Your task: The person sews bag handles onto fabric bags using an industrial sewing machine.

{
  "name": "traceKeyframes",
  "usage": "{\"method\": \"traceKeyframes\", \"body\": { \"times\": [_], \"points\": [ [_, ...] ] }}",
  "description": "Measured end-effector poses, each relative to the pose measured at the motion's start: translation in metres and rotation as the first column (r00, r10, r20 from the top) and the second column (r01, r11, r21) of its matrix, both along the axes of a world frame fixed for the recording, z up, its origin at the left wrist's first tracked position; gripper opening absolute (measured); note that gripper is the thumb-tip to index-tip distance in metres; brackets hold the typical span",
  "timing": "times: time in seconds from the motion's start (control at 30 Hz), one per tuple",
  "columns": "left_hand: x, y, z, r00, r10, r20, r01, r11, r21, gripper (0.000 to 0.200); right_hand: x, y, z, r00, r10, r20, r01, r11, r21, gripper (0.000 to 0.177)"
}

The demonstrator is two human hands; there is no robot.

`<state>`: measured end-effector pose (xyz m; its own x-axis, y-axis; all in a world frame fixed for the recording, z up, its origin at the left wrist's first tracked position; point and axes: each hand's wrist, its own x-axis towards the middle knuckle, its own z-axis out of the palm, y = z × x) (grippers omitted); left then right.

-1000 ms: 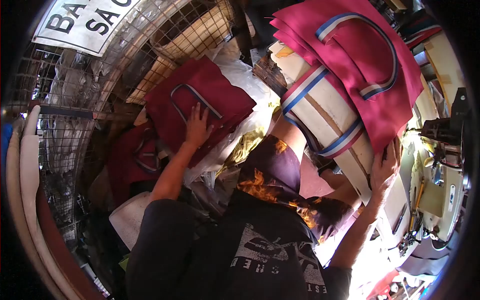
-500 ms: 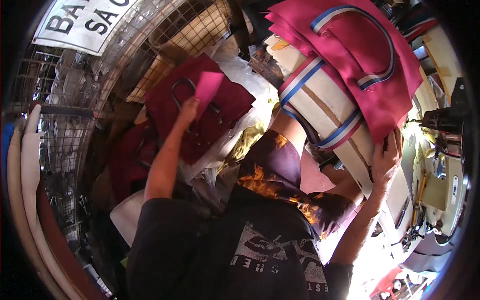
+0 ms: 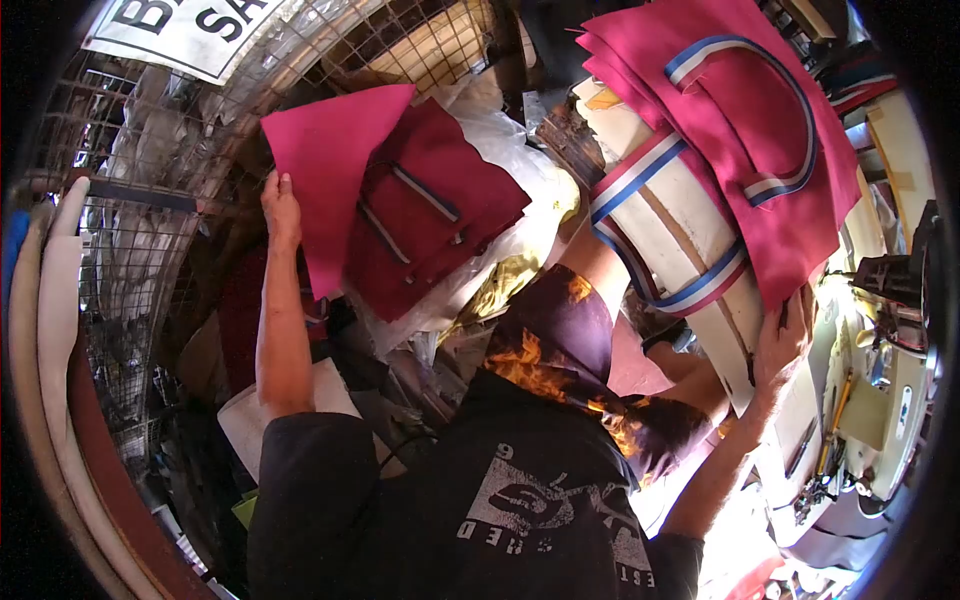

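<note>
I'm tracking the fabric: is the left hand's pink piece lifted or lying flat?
Lifted, at least partly: the left hand holds up the pink fabric piece, which overlaps the maroon fabric stack.

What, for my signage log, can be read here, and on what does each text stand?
"B": white sign, upper left, line cut off.
"SA": same sign, also cut off.
"EST": dark shirt, upside down.
"HED": same shirt; other lettering unclear.
Right panel's mark: too small to read.
</note>
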<state>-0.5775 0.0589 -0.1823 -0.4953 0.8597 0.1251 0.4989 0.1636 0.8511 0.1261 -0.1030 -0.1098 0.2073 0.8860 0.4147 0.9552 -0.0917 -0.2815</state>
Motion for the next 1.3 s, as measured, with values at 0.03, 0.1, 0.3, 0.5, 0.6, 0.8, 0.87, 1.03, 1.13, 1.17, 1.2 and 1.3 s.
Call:
{"method": "traceKeyframes", "body": {
  "times": [0.03,0.1,0.3,0.5,0.6,0.8,0.87,1.03,1.13,1.17,1.2,1.3],
  "points": [
    [-0.002,0.007,0.002,1.000,-0.003,-0.024,0.004,0.999,0.044,0.033,0.000,0.001,0.001,1.000,0.004,0.005,-0.004,1.000,0.001,0.032],
    [-0.005,0.031,0.010,0.997,-0.011,-0.074,0.021,0.991,0.135,0.031,0.000,0.002,0.001,1.000,0.008,0.013,-0.008,1.000,0.009,0.031],
    [0.104,0.117,0.150,0.909,-0.174,-0.378,0.251,0.954,0.165,0.027,0.002,-0.002,-0.002,0.999,-0.025,0.046,0.024,0.999,0.026,0.027],
    [0.254,0.161,0.300,0.739,-0.294,-0.606,0.593,0.711,0.378,0.031,-0.009,0.003,0.004,0.999,0.031,-0.040,-0.026,0.994,0.109,0.026],
    [0.366,0.098,0.325,0.637,-0.390,-0.665,0.767,0.414,0.491,0.026,-0.011,0.002,0.009,0.998,0.022,-0.060,-0.018,0.997,0.073,0.027],
    [0.481,0.032,0.209,0.078,-0.593,-0.802,0.987,0.158,-0.020,0.025,-0.013,0.000,0.011,0.998,0.009,-0.063,-0.005,0.998,0.056,0.028],
    [0.492,0.021,0.126,-0.020,-0.524,-0.852,0.998,0.035,-0.045,0.031,-0.008,-0.002,0.004,0.999,-0.020,-0.035,0.021,0.999,0.037,0.030],
    [0.476,0.013,0.082,0.066,-0.669,-0.740,0.997,0.024,0.067,0.040,-0.016,-0.002,0.016,0.999,0.031,-0.043,-0.028,0.997,0.071,0.034],
    [0.479,0.014,0.082,0.047,-0.675,-0.737,0.999,0.028,0.037,0.051,-0.011,0.000,0.011,1.000,0.025,-0.019,-0.023,0.995,0.099,0.034],
    [0.481,0.013,0.084,0.086,-0.644,-0.760,0.995,0.017,0.098,0.054,-0.009,-0.001,0.007,1.000,0.021,-0.021,-0.019,0.995,0.096,0.034],
    [0.483,0.011,0.088,0.126,-0.616,-0.777,0.988,0.010,0.151,0.057,-0.008,0.000,0.007,0.999,0.032,-0.028,-0.030,0.996,0.081,0.034],
    [0.444,0.004,0.090,0.267,-0.616,-0.741,0.949,0.037,0.312,0.066,-0.003,-0.002,0.002,1.000,0.014,0.001,-0.014,0.998,0.056,0.033]
  ]
}}
